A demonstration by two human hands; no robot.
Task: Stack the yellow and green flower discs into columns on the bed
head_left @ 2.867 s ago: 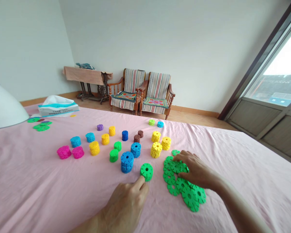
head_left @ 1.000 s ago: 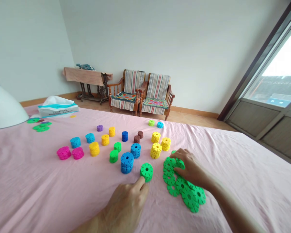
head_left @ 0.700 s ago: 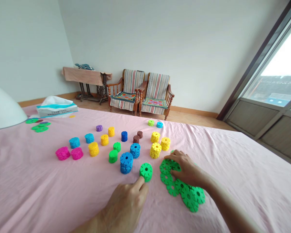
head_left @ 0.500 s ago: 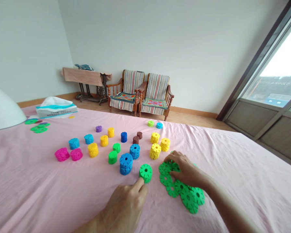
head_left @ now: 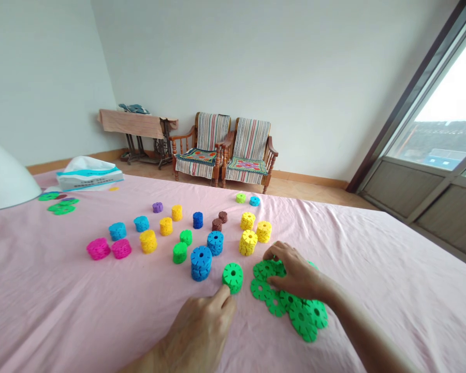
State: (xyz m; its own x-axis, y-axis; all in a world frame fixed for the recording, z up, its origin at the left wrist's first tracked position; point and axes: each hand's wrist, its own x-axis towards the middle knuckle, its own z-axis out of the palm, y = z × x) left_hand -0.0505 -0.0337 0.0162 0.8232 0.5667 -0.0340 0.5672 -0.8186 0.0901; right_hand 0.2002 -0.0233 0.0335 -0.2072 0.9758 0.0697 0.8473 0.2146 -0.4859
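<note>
My left hand [head_left: 202,329] is closed, its other fingers curled under. One fingertip presses the near lower side of a stack of green snowflake discs [head_left: 233,275]. To the right, my right hand [head_left: 297,272] lies over a loose spread of flat green snowflake discs [head_left: 303,317], thumb and fingers apart. The thumb touches discs at the spread's left side, and the hand covers part of them. Left of the green stack stand two blue disc stacks [head_left: 201,263]. Behind it are several yellow disc stacks [head_left: 248,242].
Pink stacks [head_left: 98,249], light blue stacks [head_left: 117,231], orange-yellow stacks [head_left: 148,241] and smaller green stacks [head_left: 179,253] stand farther left. Two brown stacks [head_left: 216,225] are mid-table. At the left edge are a tissue pack [head_left: 89,178] and a white rounded object [head_left: 8,178]. Pink cloth [head_left: 81,316] covers the table.
A loose green disc beneath my right thumb has shifted slightly left, along with the thumb. My left hand stays at the green stack. The view has moved very slightly.
</note>
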